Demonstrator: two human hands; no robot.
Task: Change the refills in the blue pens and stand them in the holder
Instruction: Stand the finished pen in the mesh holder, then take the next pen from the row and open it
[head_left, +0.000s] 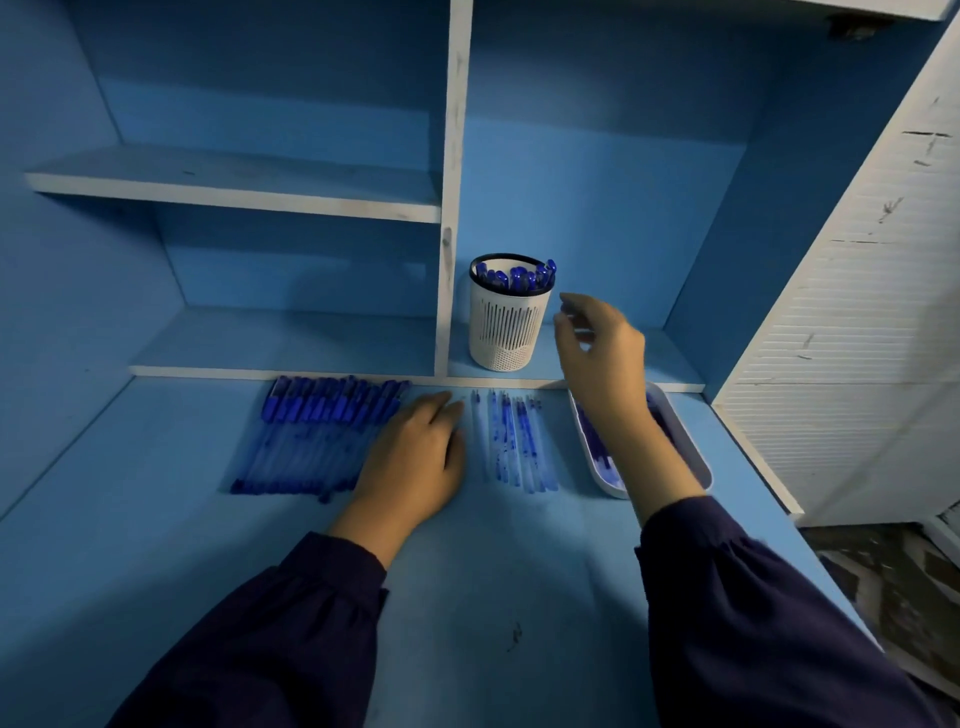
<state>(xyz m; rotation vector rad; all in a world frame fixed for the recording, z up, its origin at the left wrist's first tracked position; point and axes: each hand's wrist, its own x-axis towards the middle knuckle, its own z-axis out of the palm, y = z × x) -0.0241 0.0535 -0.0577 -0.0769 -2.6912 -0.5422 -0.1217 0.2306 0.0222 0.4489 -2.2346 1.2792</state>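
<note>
Blue capped pens (514, 275) already stand in the white holder (506, 322) on the low shelf; judge the task partly done. A row of blue pens (311, 436) and loose refills (514, 441) lie on your blue surface (493, 597). Your left hand (415, 467) rests flat, empty; your right hand (602, 353) hangs open, empty, beside the holder above a white tray (691, 447).

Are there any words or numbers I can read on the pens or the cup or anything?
None can be read. The pen holder bears only slots and holes. Any print on the pens, refills or tray is too small and blurred to tell.
</note>
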